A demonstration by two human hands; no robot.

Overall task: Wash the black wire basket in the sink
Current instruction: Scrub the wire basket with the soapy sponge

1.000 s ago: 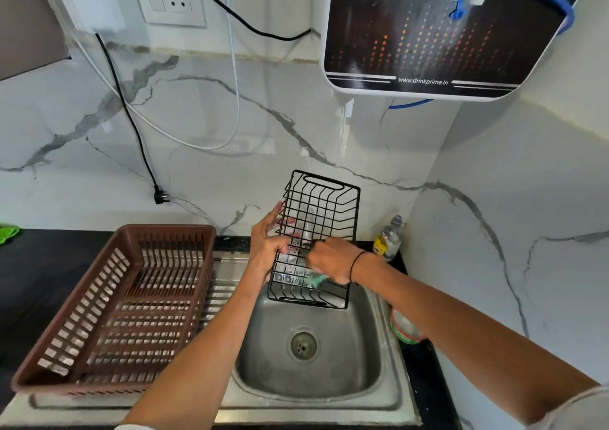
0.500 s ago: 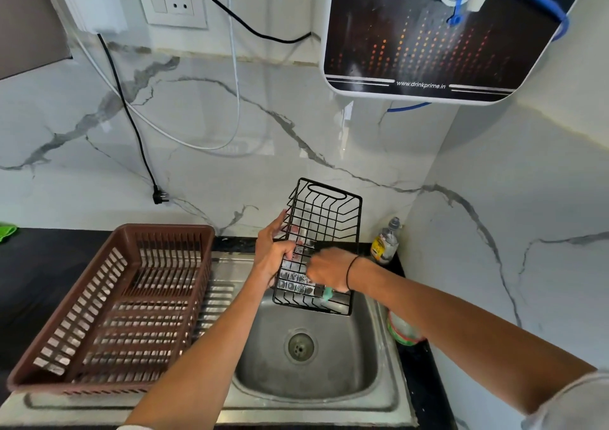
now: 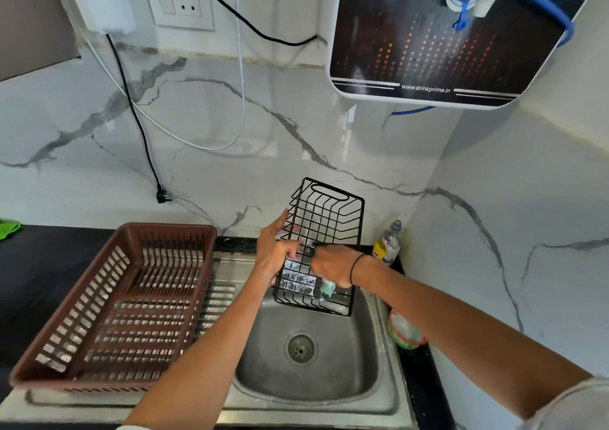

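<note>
Compared with one second earlier, the black wire basket sits slightly lower against the marble wall, and the right hand has slid toward the basket's lower end; the left hand's grip is unchanged.

The basket is held tilted on end above the stainless steel sink, its open side facing the person and its lower edge over the far rim of the basin. The left hand grips the basket's left side wall, fingers curled through the wires and thumb extended upward along the rim. The right hand, with a thin dark band at the wrist, is closed around a small teal scrub pad pressed against the soapy inner grid; its fingers are hidden behind the back of the hand.

Left of the sink, a brown slotted plastic dish rack stands on the drainboard. Right of the sink, a small clear bottle with a yellow label stands in the corner of the dark surface, and a round dish with a red-green rim lies nearer. Above the sink hangs a white-framed water purifier.
</note>
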